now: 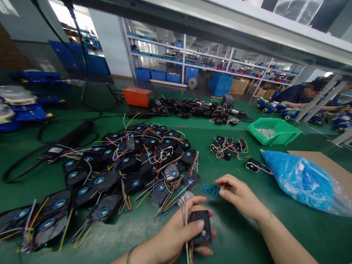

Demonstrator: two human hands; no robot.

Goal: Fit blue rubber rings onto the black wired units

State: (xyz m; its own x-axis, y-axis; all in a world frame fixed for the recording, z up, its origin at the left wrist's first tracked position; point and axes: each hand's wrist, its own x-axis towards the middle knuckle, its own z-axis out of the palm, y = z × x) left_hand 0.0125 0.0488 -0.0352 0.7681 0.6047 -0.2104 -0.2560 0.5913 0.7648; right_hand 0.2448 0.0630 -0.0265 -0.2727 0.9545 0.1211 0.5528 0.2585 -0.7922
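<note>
A long green-matted surface (236,234) runs through a factory hall with white shelving and blue crates behind it. Low in the middle of the view, the left hand (176,234) is closed around a small black square plastic module with coloured wires (200,227); the thumb lies across its face and the yellow and red leads hang down past the palm. Just beyond it, the right hand (239,196) reaches forward with fingers pinched narrow at a little cluster of blue rubber rings (211,190) lying on the mat; whether a ring is already between the fingertips cannot be told.

The step in hand looks like picking a ring for the held module. Judging by the blue-centred units in the big heap of black wired modules (132,165) to the left, the next move would call for a fine two-finger pick of a single ring, with the module held steady and face up.

Further right lie a clear bag of blue parts (302,179), a green plastic bin of small metal pieces (275,132), and a smaller bunch of wired modules (228,146). An orange box (137,96) sits at the far edge, and other people work at the right.
</note>
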